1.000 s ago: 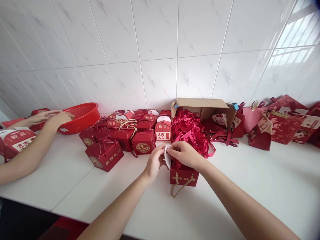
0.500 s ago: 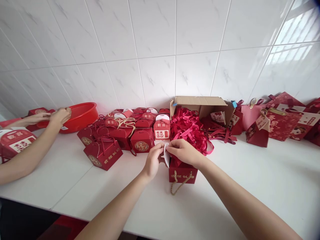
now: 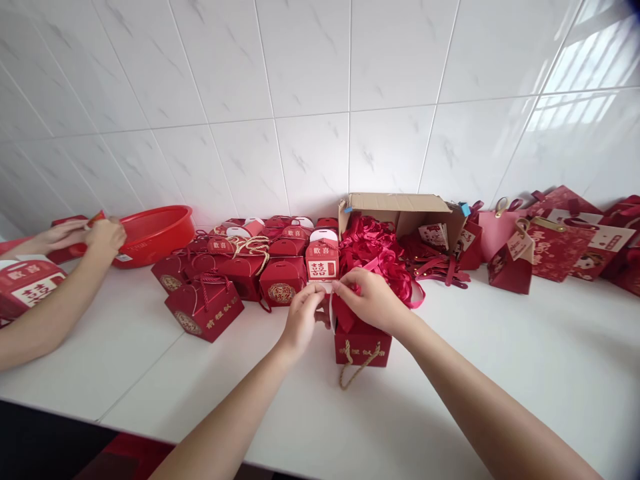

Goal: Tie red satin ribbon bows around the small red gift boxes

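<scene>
Directly in front of me a red gift box (image 3: 363,351) with gold lettering stands on the counter, its twisted gold cord handle (image 3: 361,377) hanging down the near side. My left hand (image 3: 301,325) is closed on the white-lined end flap (image 3: 333,315) at the box's left. From above, my right hand (image 3: 369,300) pinches the top of the same flap, its fingers meeting the left hand's. The flap stands nearly edge-on to me, and my right hand covers part of the box's top. Just behind are crumpled red ribbons (image 3: 373,237).
Several red boxes (image 3: 283,283) crowd behind to the left. A cardboard carton (image 3: 400,201) lies against the tiled wall. Gift bags (image 3: 557,243) stand at the right. A co-worker's hands (image 3: 106,239) hold something red beside a red basin (image 3: 160,248).
The flap has turned from showing its white inner side to nearly edge-on, with both my hands still at it. The co-worker's hands have moved slightly left and a red item shows in them.
</scene>
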Action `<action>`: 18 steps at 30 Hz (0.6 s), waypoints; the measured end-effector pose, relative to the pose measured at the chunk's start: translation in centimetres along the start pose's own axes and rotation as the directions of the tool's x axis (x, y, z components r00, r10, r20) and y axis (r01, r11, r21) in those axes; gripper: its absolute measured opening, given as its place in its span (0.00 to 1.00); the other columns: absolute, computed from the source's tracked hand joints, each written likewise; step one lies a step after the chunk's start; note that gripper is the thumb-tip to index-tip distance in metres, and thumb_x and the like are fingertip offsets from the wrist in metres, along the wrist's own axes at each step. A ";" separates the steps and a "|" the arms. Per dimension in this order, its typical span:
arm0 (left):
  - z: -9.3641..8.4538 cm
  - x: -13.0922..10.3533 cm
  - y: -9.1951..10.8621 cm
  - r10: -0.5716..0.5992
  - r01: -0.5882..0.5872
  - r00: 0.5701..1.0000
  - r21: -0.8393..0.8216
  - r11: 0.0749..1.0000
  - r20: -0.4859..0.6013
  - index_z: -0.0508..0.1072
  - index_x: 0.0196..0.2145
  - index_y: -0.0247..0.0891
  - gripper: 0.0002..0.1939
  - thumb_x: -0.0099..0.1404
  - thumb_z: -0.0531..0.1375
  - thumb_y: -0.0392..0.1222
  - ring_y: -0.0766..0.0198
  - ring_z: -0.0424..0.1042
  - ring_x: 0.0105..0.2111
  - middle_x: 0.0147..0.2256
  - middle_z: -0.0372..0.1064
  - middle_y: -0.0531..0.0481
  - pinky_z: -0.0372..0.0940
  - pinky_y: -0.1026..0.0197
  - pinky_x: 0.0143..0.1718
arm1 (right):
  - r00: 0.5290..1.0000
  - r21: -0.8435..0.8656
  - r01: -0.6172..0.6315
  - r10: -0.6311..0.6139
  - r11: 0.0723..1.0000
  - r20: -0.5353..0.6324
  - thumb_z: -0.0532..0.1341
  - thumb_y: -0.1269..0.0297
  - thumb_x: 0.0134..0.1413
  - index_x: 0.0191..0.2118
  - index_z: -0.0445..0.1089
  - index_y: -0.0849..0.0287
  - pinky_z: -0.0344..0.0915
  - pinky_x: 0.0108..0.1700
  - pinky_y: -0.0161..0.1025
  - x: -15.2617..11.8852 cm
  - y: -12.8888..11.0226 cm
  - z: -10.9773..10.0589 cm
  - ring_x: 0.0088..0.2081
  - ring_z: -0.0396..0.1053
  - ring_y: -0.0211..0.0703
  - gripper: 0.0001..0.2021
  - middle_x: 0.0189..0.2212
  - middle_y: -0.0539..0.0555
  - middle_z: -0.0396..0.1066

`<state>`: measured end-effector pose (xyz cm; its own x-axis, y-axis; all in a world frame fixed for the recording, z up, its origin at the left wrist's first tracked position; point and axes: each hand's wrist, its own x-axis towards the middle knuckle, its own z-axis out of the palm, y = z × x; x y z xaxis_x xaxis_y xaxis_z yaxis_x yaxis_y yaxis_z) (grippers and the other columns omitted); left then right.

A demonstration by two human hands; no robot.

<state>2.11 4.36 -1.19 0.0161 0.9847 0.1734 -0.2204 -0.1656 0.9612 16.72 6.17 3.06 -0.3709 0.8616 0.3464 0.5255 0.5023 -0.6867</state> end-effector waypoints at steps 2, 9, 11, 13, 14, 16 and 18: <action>-0.2 0.1 0.4 0.033 -0.035 0.998 -0.035 0.999 -0.046 0.61 0.24 0.39 0.07 0.57 0.55 0.41 0.69 0.61 0.16 0.17 0.60 0.57 0.57 0.67 0.16 | 0.996 -0.053 0.027 -0.031 0.998 -0.085 0.53 0.60 0.59 0.27 0.69 0.58 0.57 0.43 0.41 -0.2 -0.5 -1.1 0.39 0.67 0.44 0.14 0.34 0.54 0.71; -2.8 0.7 4.4 0.410 -0.508 0.772 -0.082 0.858 -0.486 0.56 0.35 0.45 0.06 0.61 0.52 0.44 0.64 0.74 0.28 0.32 0.69 0.55 0.64 0.65 0.25 | 0.963 -0.023 0.026 -0.031 0.999 -0.269 0.54 0.60 0.59 0.36 0.72 0.57 0.61 0.42 0.38 -2.4 -1.5 -5.8 0.41 0.68 0.44 0.11 0.39 0.54 0.71; -3.6 0.8 4.5 0.512 -0.591 0.674 0.028 0.807 -0.533 0.56 0.36 0.45 0.07 0.61 0.53 0.43 0.63 0.73 0.38 0.41 0.67 0.53 0.66 0.62 0.34 | 0.967 -0.042 -0.007 -0.004 0.999 -0.257 0.54 0.59 0.59 0.37 0.72 0.57 0.62 0.40 0.38 -3.4 -0.7 -6.0 0.41 0.69 0.44 0.12 0.38 0.55 0.71; -3.7 0.9 3.7 0.541 -0.513 0.725 0.189 0.837 -0.426 0.59 0.37 0.45 0.07 0.61 0.55 0.43 0.64 0.70 0.42 0.43 0.65 0.52 0.65 0.61 0.41 | 0.979 -0.067 -0.074 0.059 0.995 -0.196 0.54 0.59 0.59 0.39 0.72 0.57 0.63 0.40 0.39 -4.4 0.6 -5.6 0.41 0.69 0.46 0.12 0.39 0.56 0.72; -3.5 0.8 3.1 0.505 -0.435 0.799 0.264 0.861 -0.327 0.61 0.36 0.44 0.07 0.60 0.56 0.43 0.64 0.69 0.42 0.41 0.65 0.52 0.64 0.62 0.42 | 0.982 -0.067 -0.111 0.099 0.992 -0.164 0.54 0.59 0.59 0.40 0.71 0.57 0.64 0.41 0.41 -4.8 1.4 -5.2 0.41 0.69 0.46 0.12 0.40 0.56 0.72; -2.8 0.6 1.6 0.354 -0.294 0.929 0.364 0.884 -0.110 0.66 0.34 0.41 0.08 0.58 0.59 0.44 0.63 0.68 0.39 0.37 0.67 0.51 0.63 0.61 0.41 | 0.980 -0.022 -0.168 0.165 0.985 -0.111 0.54 0.59 0.58 0.42 0.70 0.58 0.64 0.44 0.44 -5.3 2.9 -4.1 0.44 0.69 0.48 0.12 0.42 0.57 0.72; -1.8 0.4 0.2 0.233 -0.228 0.972 0.387 0.893 0.035 0.69 0.33 0.39 0.09 0.57 0.61 0.45 0.61 0.69 0.36 0.35 0.69 0.49 0.64 0.60 0.38 | 0.979 0.066 -0.188 0.193 0.980 -0.073 0.56 0.59 0.57 0.44 0.69 0.58 0.63 0.48 0.46 -5.6 4.1 -3.0 0.46 0.68 0.48 0.12 0.44 0.58 0.72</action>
<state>0.34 4.79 -1.28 -0.0019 0.9165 0.4001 0.1768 -0.3934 0.9022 23.26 3.59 0.25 -0.2060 0.9453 0.2530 0.5339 0.3253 -0.7805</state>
